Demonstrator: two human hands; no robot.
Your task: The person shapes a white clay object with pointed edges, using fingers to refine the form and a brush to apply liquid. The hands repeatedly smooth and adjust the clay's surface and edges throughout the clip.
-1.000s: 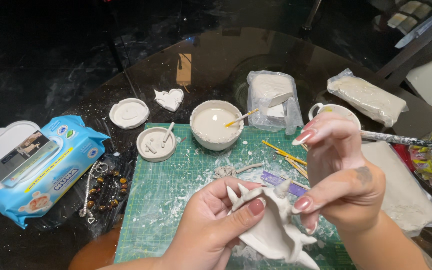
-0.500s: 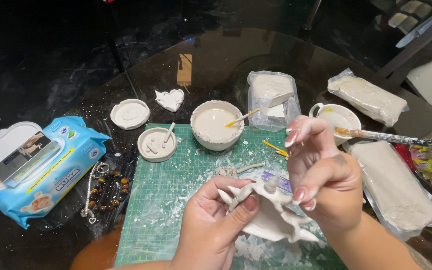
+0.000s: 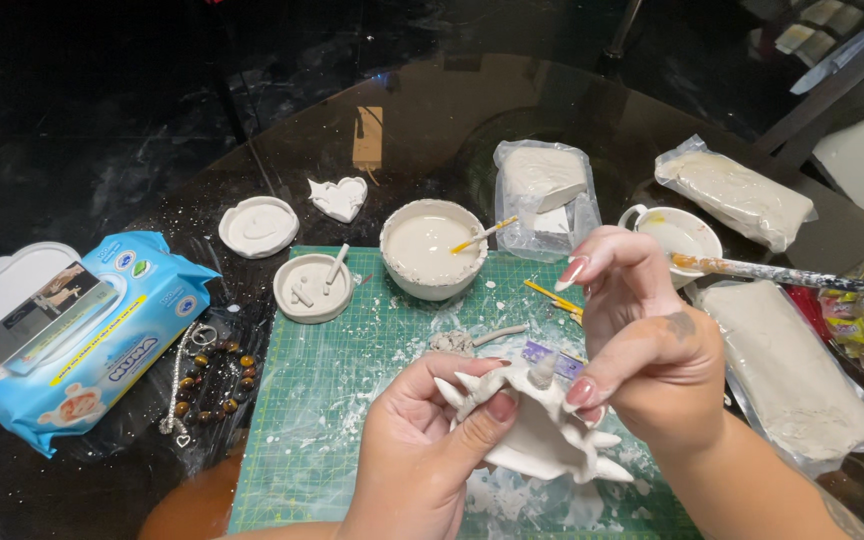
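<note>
The left hand (image 3: 422, 450) grips a white spiky clay piece (image 3: 537, 430) at 6 o'clock, over the green cutting mat (image 3: 332, 400). The right hand (image 3: 652, 350) touches the piece with its fingertips and holds a long brush (image 3: 792, 272) (pointing to 3 o'clock). Farther, at 12 o'clock, stands a bowl (image 3: 432, 248) of white liquid. At 9 o'clock lies a blue pack of wipes (image 3: 102, 340).

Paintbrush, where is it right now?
Head view, right side: the paintbrush is in the right hand, handle pointing right, above the green cutting mat and just below the white cup.
</note>
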